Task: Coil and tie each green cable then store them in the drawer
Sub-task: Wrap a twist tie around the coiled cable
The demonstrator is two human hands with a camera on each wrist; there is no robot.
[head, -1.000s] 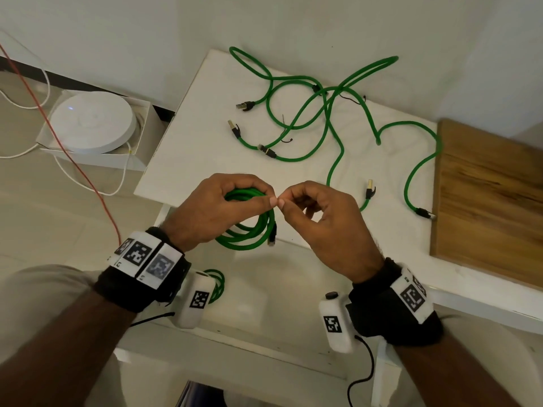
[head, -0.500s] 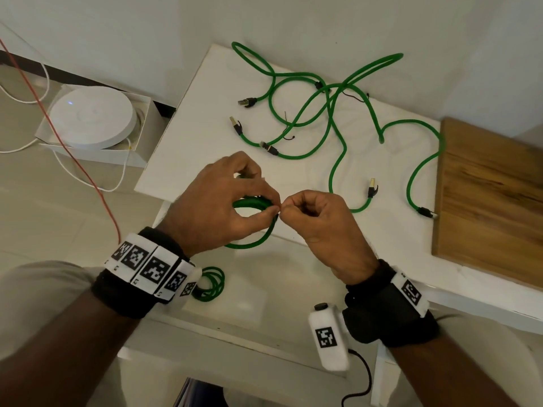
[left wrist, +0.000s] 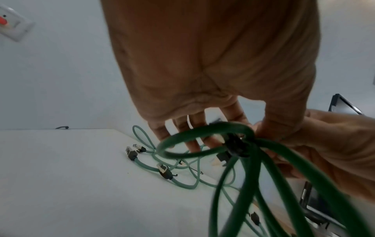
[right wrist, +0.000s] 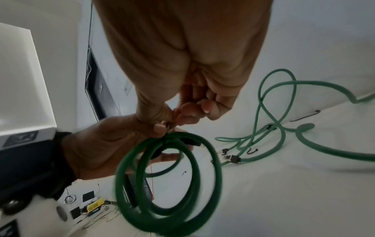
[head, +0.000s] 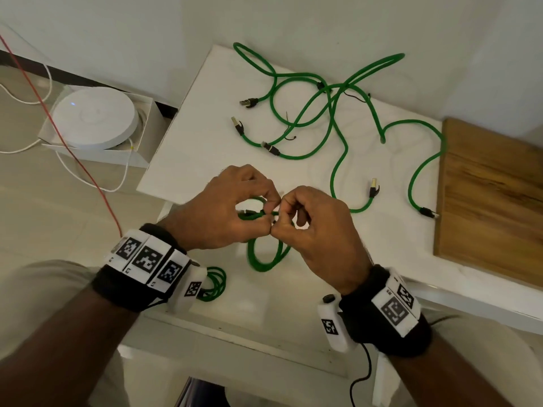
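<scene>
A coiled green cable (head: pixel 266 259) hangs from my two hands above the open drawer (head: pixel 264 318). My left hand (head: pixel 266 212) grips the top of the coil, thumb and fingers curled round its strands. My right hand (head: pixel 283 214) meets it fingertip to fingertip and pinches a thin black tie (left wrist: pixel 235 146) wrapped round the coil (left wrist: pixel 243 176). In the right wrist view the coil (right wrist: pixel 168 184) dangles below my right hand (right wrist: pixel 182 115). A second coiled green cable (head: pixel 216 284) lies in the drawer, partly hidden by my left wrist. Loose green cables (head: pixel 332 121) sprawl on the white table (head: pixel 188 148).
A wooden board (head: pixel 493 201) lies on the table's right end. On the floor to the left stands a white round device (head: pixel 94 116) in a box, with a red wire (head: pixel 73 148) and white wires around it. A wall runs behind the table.
The hands stayed together while the left wrist turned over. The coil swung from lying in the left hand to hanging down below both hands.
</scene>
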